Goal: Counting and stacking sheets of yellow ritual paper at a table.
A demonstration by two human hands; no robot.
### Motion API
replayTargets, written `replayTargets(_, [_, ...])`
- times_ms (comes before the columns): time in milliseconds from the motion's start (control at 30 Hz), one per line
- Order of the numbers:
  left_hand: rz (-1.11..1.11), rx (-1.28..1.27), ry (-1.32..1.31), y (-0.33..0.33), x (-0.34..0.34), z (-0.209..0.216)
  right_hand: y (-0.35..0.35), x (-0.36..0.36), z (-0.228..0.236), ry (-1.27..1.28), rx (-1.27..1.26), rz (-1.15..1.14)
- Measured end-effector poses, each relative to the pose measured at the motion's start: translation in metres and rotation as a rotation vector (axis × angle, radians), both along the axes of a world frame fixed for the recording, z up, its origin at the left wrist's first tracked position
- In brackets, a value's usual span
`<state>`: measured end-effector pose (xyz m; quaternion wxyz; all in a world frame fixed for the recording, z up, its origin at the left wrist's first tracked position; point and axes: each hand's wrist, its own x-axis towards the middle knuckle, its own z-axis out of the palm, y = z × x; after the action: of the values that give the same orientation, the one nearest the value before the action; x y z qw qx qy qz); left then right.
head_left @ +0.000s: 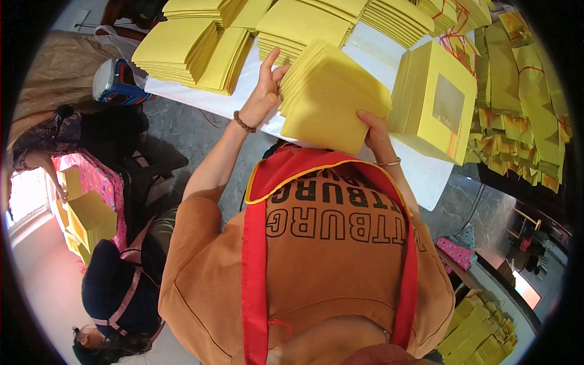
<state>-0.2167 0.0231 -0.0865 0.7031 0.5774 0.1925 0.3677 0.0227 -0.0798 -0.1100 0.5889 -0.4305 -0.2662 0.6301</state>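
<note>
The right hand (378, 135) grips the near right edge of a thick, square-cornered stack of yellow paper sheets (334, 97), thumb on top, while the left hand (263, 100) stands with fingers spread at its left edge, contact unclear. The stack lies between both hands, above the white-covered worktop (426, 188); right of it stands a yellow block with a grey rectangular panel (429, 73), and folded yellow stacks (176, 48) lie farther left.

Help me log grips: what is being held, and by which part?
A stack of yellow paper: the right hand holds it by its right edge, thumb on top. The left hand is at the left edge; whether it grips is unclear.
</note>
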Motion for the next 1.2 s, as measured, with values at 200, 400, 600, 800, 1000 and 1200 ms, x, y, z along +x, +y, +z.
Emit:
replayTargets(200, [0.129, -0.383, -0.464, -0.041, 0.034, 0.005, 0.001, -0.016, -0.014, 0.182, -0.012, -0.167])
replayTargets(400, [0.22, -0.13, -0.158, -0.043, 0.044, -0.008, -0.001, -0.039, -0.005, 0.224, -0.015, -0.238])
replayTargets(600, [0.208, -0.543, -0.307, -0.04, 0.042, -0.002, -0.017, -0.048, -0.009, 0.083, 0.068, -0.228])
replayTargets(800, [0.226, -0.414, -0.258, -0.037, 0.016, 0.019, -0.014, -0.006, 0.0, 0.023, 0.266, 0.103])
replayTargets(1000, [0.199, 0.148, 0.163, -0.026, 0.005, 0.018, 0.024, -0.005, 0.027, -0.435, 0.317, 0.257])
replayTargets(1200, [0.089, 0.639, 0.564, -0.013, -0.003, -0.03, 0.021, -0.013, -0.011, -0.462, 0.07, 0.37])
